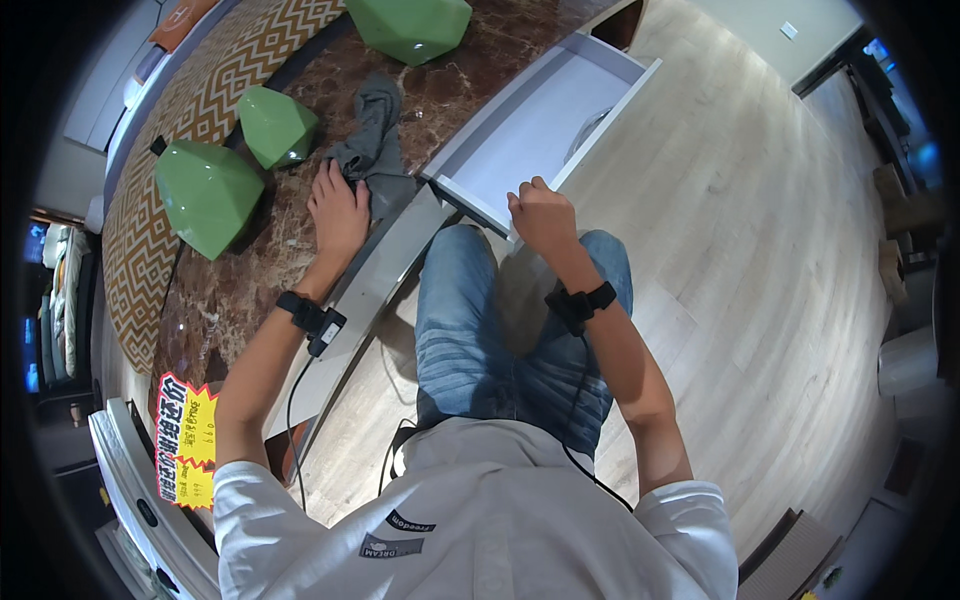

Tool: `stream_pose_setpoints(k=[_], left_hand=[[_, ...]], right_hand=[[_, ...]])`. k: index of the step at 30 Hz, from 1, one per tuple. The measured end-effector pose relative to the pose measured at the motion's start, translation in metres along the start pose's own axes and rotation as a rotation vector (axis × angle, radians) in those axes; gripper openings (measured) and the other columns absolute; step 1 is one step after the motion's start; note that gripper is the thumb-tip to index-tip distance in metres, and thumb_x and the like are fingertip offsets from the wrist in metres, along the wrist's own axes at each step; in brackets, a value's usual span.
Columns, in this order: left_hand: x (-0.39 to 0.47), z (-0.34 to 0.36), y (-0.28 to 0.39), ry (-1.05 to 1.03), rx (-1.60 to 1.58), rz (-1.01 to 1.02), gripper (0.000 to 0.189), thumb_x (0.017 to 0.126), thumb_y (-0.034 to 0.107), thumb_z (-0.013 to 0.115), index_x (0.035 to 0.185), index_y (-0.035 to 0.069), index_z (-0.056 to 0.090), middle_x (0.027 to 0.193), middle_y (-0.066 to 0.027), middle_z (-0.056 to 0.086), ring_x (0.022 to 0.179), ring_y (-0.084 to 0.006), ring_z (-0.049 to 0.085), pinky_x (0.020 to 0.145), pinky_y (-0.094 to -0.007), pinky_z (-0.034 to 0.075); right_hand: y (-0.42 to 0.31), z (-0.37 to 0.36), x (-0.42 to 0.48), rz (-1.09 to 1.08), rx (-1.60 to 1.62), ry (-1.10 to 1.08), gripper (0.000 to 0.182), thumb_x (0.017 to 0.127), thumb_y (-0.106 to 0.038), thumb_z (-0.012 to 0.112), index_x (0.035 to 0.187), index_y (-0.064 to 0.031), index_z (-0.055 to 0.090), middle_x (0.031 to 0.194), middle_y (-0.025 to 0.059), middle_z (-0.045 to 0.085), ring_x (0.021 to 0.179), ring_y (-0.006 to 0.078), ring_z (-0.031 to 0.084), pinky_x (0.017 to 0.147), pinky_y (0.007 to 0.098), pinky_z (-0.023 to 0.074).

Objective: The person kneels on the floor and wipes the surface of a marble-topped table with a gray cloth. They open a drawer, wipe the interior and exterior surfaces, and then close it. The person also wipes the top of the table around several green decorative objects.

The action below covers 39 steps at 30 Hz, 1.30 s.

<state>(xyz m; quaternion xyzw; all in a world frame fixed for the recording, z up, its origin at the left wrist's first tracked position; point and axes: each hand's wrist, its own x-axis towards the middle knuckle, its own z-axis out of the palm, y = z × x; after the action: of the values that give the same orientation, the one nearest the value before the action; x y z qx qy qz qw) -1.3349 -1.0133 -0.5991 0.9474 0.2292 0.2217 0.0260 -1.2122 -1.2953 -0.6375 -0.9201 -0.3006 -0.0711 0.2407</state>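
Note:
A dark grey cloth lies crumpled on the brown marble-patterned tabletop. My left hand rests on the tabletop at the cloth's near end, its fingertips touching the fabric; a firm hold does not show. To the right, a white drawer stands pulled out from under the tabletop. Its front corner is beside my right hand, whose fingers are bent over the edge of the drawer's near side; whether they grip it is hard to tell. A clear, crinkled item lies inside the drawer.
Three faceted green ornaments stand on the tabletop, near a patterned runner. Yellow price signs hang at the table's lower left end. Cables run from bands on both wrists. My knees are under the drawer's corner.

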Motion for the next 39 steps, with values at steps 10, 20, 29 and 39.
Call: stream_pose_setpoints(k=[10, 20, 29, 39], left_hand=[[0.003, -0.003, 0.003, -0.022, 0.021, 0.021, 0.058, 0.093, 0.030, 0.049, 0.137, -0.004, 0.033, 0.143, -0.0221, 0.035, 0.132, -0.0375, 0.033, 0.106, -0.0501, 0.026], [0.001, -0.010, 0.001, -0.043, -0.040, 0.032, 0.058, 0.092, 0.029, 0.050, 0.137, -0.004, 0.033, 0.143, -0.0218, 0.034, 0.131, -0.0385, 0.032, 0.106, -0.0506, 0.025], [0.003, -0.003, -0.006, -0.022, -0.029, 0.098, 0.052, 0.093, 0.023, 0.052, 0.136, -0.003, 0.036, 0.140, -0.0212, 0.038, 0.128, -0.0384, 0.036, 0.103, -0.0493, 0.029], [0.006, 0.004, -0.013, -0.016, -0.096, 0.101, 0.052, 0.094, 0.022, 0.053, 0.137, -0.002, 0.035, 0.141, -0.0204, 0.037, 0.130, -0.0375, 0.035, 0.103, -0.0495, 0.029]], right_hand=[[0.018, -0.022, -0.019, 0.154, -0.068, -0.063, 0.025, 0.087, -0.025, 0.057, 0.077, -0.0036, 0.065, 0.088, 0.0133, 0.061, 0.073, 0.0346, 0.065, 0.066, 0.0449, 0.0525], [0.025, -0.035, -0.036, 0.223, -0.199, -0.024, 0.020, 0.086, -0.023, 0.058, 0.077, -0.0065, 0.064, 0.087, 0.0111, 0.062, 0.072, 0.0325, 0.065, 0.060, 0.0427, 0.0506], [0.030, -0.018, -0.054, 0.122, -0.351, 0.136, 0.002, 0.078, -0.008, 0.059, 0.079, -0.0088, 0.059, 0.082, 0.0074, 0.055, 0.067, 0.0248, 0.062, 0.057, 0.0353, 0.0499], [0.052, -0.038, -0.081, 0.194, -0.263, 0.027, 0.014, 0.088, -0.018, 0.059, 0.087, -0.0041, 0.059, 0.090, 0.0115, 0.058, 0.077, 0.0318, 0.062, 0.059, 0.0436, 0.0508]])
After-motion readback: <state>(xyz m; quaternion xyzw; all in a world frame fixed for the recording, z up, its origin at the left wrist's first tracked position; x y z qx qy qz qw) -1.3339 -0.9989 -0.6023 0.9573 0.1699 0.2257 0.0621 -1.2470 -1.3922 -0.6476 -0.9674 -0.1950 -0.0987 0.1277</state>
